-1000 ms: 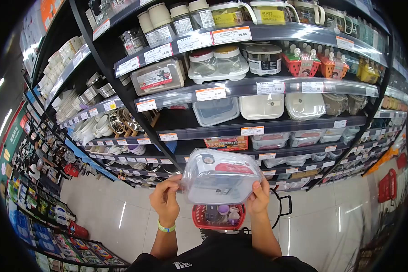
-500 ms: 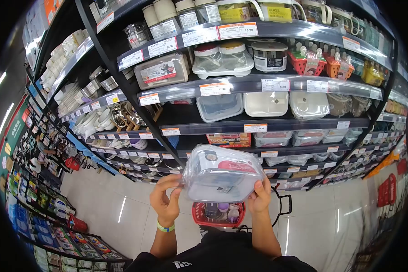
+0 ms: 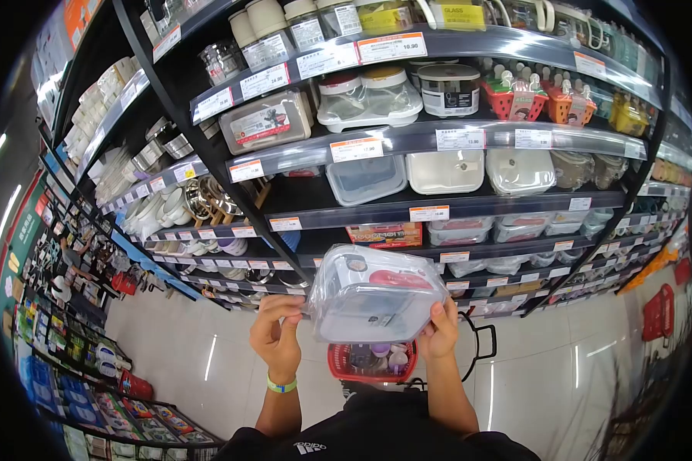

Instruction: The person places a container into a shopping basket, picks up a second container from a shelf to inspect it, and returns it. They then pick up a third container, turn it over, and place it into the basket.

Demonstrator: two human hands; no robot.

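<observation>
A clear plastic food container (image 3: 373, 296) with a red-marked lid is held up in front of me, tilted toward the camera. My left hand (image 3: 278, 335), with a green wristband, grips its left edge. My right hand (image 3: 439, 332) grips its right edge from below. Below the container, a red shopping basket (image 3: 374, 363) with black handles holds a few small items.
Dark store shelves (image 3: 407, 138) rise ahead, stocked with jars, food boxes and orange price tags. More shelving with white crockery (image 3: 150, 211) runs off to the left. White tiled floor (image 3: 561, 384) spreads below. A red basket stack (image 3: 657, 311) stands at far right.
The container and both hands stay nearly where they were. The view has shifted slightly, with the shelves sitting a little lower and left than half a second ago.
</observation>
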